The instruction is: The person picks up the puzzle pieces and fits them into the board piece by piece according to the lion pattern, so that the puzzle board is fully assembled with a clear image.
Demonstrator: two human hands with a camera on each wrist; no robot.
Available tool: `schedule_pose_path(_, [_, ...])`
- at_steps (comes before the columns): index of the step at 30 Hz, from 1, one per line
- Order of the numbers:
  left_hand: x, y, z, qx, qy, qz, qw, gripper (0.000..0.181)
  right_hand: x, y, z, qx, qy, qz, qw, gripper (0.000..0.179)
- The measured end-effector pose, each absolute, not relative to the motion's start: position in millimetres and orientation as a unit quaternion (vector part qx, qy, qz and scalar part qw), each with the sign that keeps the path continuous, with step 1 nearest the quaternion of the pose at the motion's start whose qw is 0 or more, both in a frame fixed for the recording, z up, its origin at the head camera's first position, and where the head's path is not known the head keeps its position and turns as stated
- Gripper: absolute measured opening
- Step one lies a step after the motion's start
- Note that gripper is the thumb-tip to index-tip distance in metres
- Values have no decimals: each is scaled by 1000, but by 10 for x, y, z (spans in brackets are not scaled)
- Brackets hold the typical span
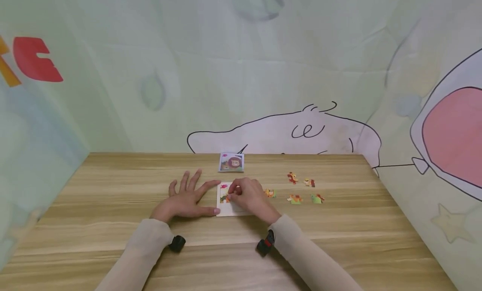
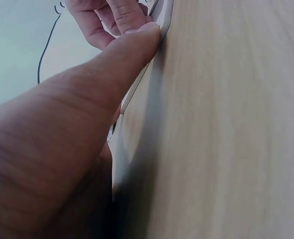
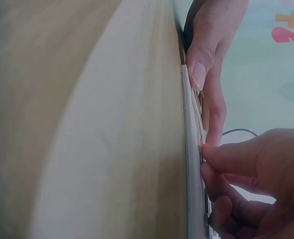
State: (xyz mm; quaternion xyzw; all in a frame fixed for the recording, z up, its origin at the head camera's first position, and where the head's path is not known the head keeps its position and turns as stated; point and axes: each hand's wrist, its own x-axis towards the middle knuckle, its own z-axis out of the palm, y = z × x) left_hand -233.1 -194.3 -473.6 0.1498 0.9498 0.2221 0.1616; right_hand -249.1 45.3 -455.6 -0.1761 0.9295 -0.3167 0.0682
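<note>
My left hand (image 1: 186,200) lies with fingers spread, its thumb and index finger touching the left edge of a white puzzle board (image 1: 226,212). Part of a colourful picture shows in the board's upper left. Over the board, the thumb and fingers of my right hand (image 1: 248,195) pinch a small puzzle piece, mostly hidden by the fingers. In the right wrist view the fingertips of the right hand (image 3: 251,184) are down at the board's surface (image 3: 190,149). The left wrist view shows the left thumb (image 2: 137,42) against the board's edge.
Several loose puzzle pieces (image 1: 295,199) lie on the wooden table (image 1: 339,241) to the right, one close beside the right hand. Behind the board is a picture card (image 1: 231,162) with a lion. A printed cloth wall (image 1: 211,86) rises at the table's back.
</note>
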Motion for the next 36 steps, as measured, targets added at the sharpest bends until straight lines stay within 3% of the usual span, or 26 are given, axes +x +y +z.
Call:
schedule_pose_path(12, [-2375, -1953, -4808, 147, 953, 211, 158, 102, -2533, 553, -4534, -195, 915, -346, 68, 4])
schedule_pose_path(36, [-2390, -1965, -4861, 150, 953, 213, 152, 102, -2724, 1462, -4351, -94, 928, -361, 13, 17])
